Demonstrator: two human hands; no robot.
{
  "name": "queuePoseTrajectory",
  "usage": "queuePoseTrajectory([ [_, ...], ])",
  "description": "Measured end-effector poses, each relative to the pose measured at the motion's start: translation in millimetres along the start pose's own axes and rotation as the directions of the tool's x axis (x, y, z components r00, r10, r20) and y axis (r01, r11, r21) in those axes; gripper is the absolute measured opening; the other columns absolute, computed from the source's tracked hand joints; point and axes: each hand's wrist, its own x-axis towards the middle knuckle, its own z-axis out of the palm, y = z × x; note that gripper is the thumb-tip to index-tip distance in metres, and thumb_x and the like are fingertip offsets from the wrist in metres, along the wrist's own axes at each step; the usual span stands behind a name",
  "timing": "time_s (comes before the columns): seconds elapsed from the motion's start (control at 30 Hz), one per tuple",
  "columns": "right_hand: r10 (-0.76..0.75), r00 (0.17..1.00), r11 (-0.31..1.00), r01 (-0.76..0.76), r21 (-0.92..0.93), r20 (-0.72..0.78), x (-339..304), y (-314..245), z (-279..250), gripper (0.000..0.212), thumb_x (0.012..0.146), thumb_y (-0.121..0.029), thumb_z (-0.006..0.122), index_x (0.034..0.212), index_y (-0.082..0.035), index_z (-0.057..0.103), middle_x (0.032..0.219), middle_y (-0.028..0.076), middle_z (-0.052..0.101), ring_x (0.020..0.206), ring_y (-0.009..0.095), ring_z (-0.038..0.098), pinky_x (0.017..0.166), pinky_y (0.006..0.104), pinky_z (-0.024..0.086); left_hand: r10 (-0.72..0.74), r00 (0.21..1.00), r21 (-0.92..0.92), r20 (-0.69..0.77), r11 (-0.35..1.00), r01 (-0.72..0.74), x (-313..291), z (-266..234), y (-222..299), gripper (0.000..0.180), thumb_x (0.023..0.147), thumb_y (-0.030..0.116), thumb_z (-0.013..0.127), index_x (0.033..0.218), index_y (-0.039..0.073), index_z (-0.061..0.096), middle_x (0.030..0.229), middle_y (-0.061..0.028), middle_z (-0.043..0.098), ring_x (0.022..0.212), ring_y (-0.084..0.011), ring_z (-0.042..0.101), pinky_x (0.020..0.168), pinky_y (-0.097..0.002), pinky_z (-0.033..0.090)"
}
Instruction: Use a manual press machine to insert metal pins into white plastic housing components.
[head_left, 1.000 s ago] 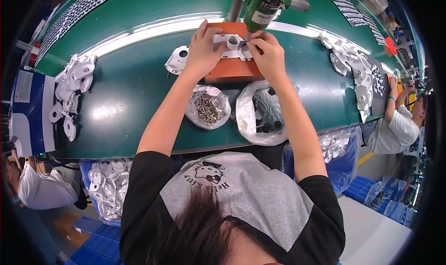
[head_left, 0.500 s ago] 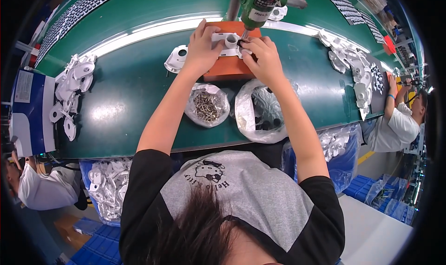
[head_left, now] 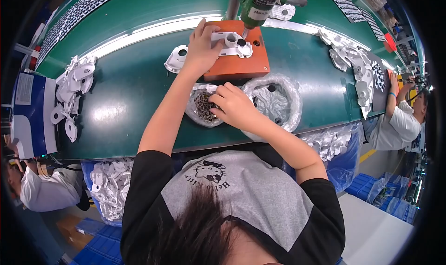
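Observation:
My left hand grips the left end of a white plastic housing lying on an orange block. The housing has a short round collar, and a black round piece sits beside that collar. Above its right part hangs the tip of a green drill-press-like machine. Down at a clear bag of screws, my right hand has its fingers apart, fingertips at the screws. Whether it touches a single screw is too small to make out.
Right of the screws stands a clear bag with a few black pieces. Another white housing lies left of the block. White parts are heaped at the table's left and right. Co-workers sit at both sides.
My right hand has left the housing and come down to the bag of screws. The black piece now shows uncovered on the housing. My left hand stays in place.

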Motion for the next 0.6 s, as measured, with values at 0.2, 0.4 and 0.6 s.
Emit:
queuePoseTrajectory([
  [0.2,-0.013,1.000,1.000,0.013,-0.002,-0.028,1.0,1.8,2.7,0.017,0.070,-0.010,0.068,0.083,-0.005,0.058,0.081,0.007,0.049,0.079,0.026,0.048,0.070,0.0349,0.043,-0.035,0.999,0.014,0.011,0.999,0.035,-2.1,-2.6,4.3,0.038,0.080,0.021,0.062,0.115,0.012,0.051,0.140,-0.0175,0.031,0.122,-0.0429,0.035,0.099,-0.0462,0.035],
  [0.4,-0.021,0.998,1.000,0.021,0.006,-0.064,0.5,4.7,4.4,0.012,0.071,-0.009,0.066,0.081,-0.005,0.059,0.078,0.006,0.050,0.077,0.024,0.049,0.068,0.0343,0.044,-0.038,0.999,-0.001,0.006,0.999,0.038,-2.3,-2.0,4.6,0.037,0.080,0.021,0.062,0.115,0.012,0.051,0.140,-0.0175,0.031,0.122,-0.0422,0.035,0.099,-0.0458,0.035],
  [0.6,-0.017,0.997,1.000,0.018,0.013,-0.076,0.6,5.3,5.0,0.011,0.072,-0.008,0.065,0.081,-0.005,0.060,0.078,0.006,0.050,0.076,0.024,0.050,0.067,0.0337,0.045,-0.027,1.000,-0.002,0.004,1.000,0.027,-2.3,-2.3,4.0,0.037,0.080,0.021,0.062,0.115,0.012,0.051,0.140,-0.0172,0.031,0.123,-0.0416,0.034,0.099,-0.0453,0.035],
])
